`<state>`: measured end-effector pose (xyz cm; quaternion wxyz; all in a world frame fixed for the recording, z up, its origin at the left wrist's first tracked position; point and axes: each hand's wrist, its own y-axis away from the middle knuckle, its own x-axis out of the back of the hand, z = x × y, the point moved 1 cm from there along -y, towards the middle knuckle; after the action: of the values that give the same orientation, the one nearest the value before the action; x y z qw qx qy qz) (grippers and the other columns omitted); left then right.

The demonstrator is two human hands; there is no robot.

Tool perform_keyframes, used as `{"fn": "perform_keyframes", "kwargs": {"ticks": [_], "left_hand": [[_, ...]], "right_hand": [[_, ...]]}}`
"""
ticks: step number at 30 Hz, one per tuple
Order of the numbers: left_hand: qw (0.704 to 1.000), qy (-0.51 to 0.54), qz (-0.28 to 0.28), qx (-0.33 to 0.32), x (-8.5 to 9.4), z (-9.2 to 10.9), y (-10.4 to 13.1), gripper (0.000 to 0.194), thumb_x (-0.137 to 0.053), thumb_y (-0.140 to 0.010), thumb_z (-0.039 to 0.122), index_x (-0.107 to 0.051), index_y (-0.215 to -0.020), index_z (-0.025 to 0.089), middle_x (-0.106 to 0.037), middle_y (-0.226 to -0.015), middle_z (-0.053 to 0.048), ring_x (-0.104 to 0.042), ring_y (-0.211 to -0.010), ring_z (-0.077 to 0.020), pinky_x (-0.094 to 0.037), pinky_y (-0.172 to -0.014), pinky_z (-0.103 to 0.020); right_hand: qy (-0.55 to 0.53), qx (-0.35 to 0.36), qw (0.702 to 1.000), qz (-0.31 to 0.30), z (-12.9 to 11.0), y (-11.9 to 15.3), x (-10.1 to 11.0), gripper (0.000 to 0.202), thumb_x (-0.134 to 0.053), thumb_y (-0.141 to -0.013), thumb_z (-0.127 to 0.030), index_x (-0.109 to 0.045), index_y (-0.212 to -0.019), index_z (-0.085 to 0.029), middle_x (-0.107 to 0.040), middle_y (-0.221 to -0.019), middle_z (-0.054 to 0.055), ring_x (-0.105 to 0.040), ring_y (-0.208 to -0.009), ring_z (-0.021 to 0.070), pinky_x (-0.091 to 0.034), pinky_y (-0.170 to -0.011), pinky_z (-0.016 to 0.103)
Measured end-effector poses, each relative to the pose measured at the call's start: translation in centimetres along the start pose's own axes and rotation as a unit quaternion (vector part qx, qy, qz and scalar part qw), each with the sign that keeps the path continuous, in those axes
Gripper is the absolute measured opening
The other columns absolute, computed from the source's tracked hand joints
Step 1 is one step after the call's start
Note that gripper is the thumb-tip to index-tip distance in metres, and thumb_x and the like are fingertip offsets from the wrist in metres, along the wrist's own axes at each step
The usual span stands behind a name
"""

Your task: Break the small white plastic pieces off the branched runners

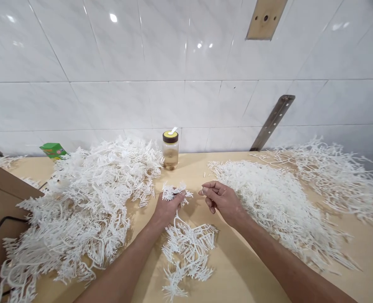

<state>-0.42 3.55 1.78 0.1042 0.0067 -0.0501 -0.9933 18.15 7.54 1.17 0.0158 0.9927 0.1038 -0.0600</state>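
My left hand (166, 209) is closed around the stem of a white branched plastic sprig (191, 248). Its tufted tips stick out above the fingers, and the larger part hangs down toward the table between my forearms. A little to the right, my right hand (224, 202) pinches a tiny white piece (203, 191) between thumb and forefinger, apart from the sprig. Beyond my left hand lies a big heap of similar tufted white sprigs (104, 189). Close to my right hand spreads a pile of short loose white pieces (268, 198).
A clear bottle (170, 153) with a black and yellow lid stands near the tiled wall (164, 101). Thin bare white branches (338, 176) lie at the far right. A green box (53, 150) is behind the left heap, and a cardboard box (3, 198) stands at the left edge.
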Motion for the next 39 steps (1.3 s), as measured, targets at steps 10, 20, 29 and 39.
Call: {"fn": "perform_keyframes", "kwargs": {"ticks": [10,20,29,39], "left_hand": [[1.000,-0.022,0.011,0.001,-0.4,-0.7,0.0,0.036,-0.079,-0.064,0.046,-0.066,-0.074,0.014,-0.064,-0.063,-0.002,-0.057,-0.061,-0.0156,-0.045,-0.063,-0.028],[0.997,-0.057,-0.041,-0.030,-1.5,-0.6,1.3,0.035,-0.077,-0.067,0.049,-0.067,-0.066,0.017,-0.061,-0.058,0.000,-0.054,-0.057,-0.0145,-0.044,-0.059,-0.027],[0.995,-0.064,-0.072,-0.022,-2.7,-0.4,2.5,0.037,-0.076,-0.070,0.048,-0.073,-0.082,0.013,-0.074,-0.078,-0.008,-0.067,-0.076,-0.0225,-0.050,-0.071,-0.030],[0.999,-0.040,-0.029,-0.016,-3.4,-0.7,2.7,0.031,-0.078,-0.066,0.044,-0.073,-0.077,0.016,-0.076,-0.078,-0.008,-0.069,-0.079,-0.0242,-0.051,-0.075,-0.031]], "right_hand": [[0.080,0.018,0.994,0.071,2.3,3.0,2.3,0.035,-0.070,-0.080,-0.050,-0.060,-0.092,-0.019,-0.055,-0.053,-0.005,-0.047,-0.041,0.0107,-0.043,-0.038,0.024],[0.436,0.266,0.848,0.143,1.2,4.1,2.4,0.014,-0.051,-0.089,-0.022,-0.065,-0.088,-0.018,-0.067,-0.092,0.010,-0.060,-0.065,0.0172,-0.049,-0.068,0.033],[0.278,0.048,0.959,0.012,0.6,5.0,0.8,0.033,-0.055,-0.090,-0.047,-0.074,-0.089,-0.020,-0.064,-0.061,0.001,-0.053,-0.046,0.0130,-0.041,-0.043,0.025],[0.255,0.055,0.964,0.048,0.6,5.2,0.2,0.020,-0.060,-0.082,-0.033,-0.076,-0.086,-0.021,-0.068,-0.064,0.002,-0.049,-0.035,0.0093,-0.038,-0.032,0.021]]}}
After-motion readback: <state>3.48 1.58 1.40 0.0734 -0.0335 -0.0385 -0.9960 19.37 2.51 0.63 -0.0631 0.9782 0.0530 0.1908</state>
